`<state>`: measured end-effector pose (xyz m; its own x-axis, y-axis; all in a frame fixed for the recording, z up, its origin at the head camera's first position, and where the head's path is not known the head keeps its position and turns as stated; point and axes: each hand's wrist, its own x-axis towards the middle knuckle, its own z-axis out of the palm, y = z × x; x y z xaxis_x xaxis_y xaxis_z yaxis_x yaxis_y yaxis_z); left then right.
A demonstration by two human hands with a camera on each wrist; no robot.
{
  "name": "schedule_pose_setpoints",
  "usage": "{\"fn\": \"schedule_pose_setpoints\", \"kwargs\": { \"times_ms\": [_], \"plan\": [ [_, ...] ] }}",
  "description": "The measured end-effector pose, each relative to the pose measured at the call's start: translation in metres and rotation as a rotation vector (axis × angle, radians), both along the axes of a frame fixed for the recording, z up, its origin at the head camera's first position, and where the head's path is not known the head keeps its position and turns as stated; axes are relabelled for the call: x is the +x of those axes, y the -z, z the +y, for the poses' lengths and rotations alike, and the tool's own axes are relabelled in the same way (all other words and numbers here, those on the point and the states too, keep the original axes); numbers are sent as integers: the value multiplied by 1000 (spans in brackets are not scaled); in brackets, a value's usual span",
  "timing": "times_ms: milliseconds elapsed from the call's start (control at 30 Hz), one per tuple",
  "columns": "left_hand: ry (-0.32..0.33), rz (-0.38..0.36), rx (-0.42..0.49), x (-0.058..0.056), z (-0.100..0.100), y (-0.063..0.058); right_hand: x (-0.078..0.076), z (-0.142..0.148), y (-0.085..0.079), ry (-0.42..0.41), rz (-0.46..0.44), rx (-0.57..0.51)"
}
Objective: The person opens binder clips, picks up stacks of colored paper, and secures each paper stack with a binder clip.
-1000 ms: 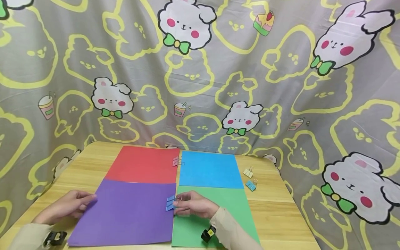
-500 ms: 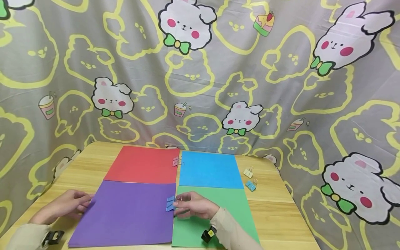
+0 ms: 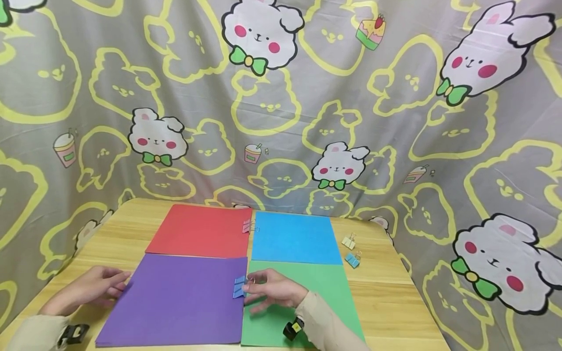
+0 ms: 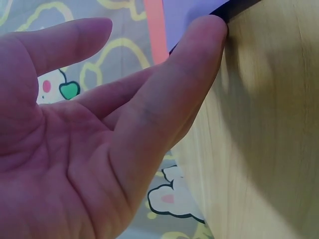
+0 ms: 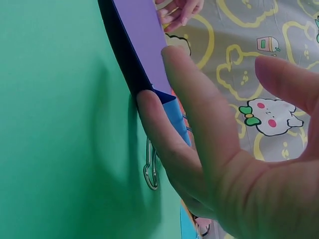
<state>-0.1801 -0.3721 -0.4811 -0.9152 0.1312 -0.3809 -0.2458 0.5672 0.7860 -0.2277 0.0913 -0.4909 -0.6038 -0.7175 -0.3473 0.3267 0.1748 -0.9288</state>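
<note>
A purple paper sheet (image 3: 175,300) lies at the front left of the table. On its right edge sits a blue binder clip (image 3: 239,287), its wire handle (image 5: 151,169) hanging over the green sheet (image 3: 303,317). My right hand (image 3: 277,288) is right beside this clip, fingers extended and thumb apart from them, with nothing pinched between. Along the purple sheet's left edge is my left hand (image 3: 90,288). Its fingers are lightly bent, and a fingertip (image 4: 212,27) overlaps the sheet's edge in the left wrist view.
Behind lie a red sheet (image 3: 202,231), with a pink binder clip (image 3: 247,226) on its right edge, and a blue sheet (image 3: 294,239). A cream binder clip (image 3: 349,242) and a light-blue binder clip (image 3: 352,260) rest on the table (image 3: 386,297) at right. A patterned curtain (image 3: 281,112) hangs behind.
My right fingers have spread and come off the blue clip, which stays on the purple sheet's edge. My left hand has drawn slightly left.
</note>
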Motion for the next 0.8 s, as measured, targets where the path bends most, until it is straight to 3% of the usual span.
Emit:
{"fn": "schedule_pose_setpoints", "kwargs": {
  "times_ms": [200, 367, 567, 700, 800],
  "plan": [
    [-7, 21, -6, 2, -5, 1, 3, 0, -3, -20, 29, 32],
    [-21, 114, -44, 2, -9, -2, 1, 12, -8, 9, 87, 78],
    [-24, 210, -100, -6, 2, -14, -9, 32, -26, 96, 287, 192],
    [-36, 262, -104, -15, 20, -24, -17, 51, -44, 167, 450, 274],
    [-35, 311, -105, -25, 36, -32, -25, 71, -56, 235, 520, 309]
  ]
}}
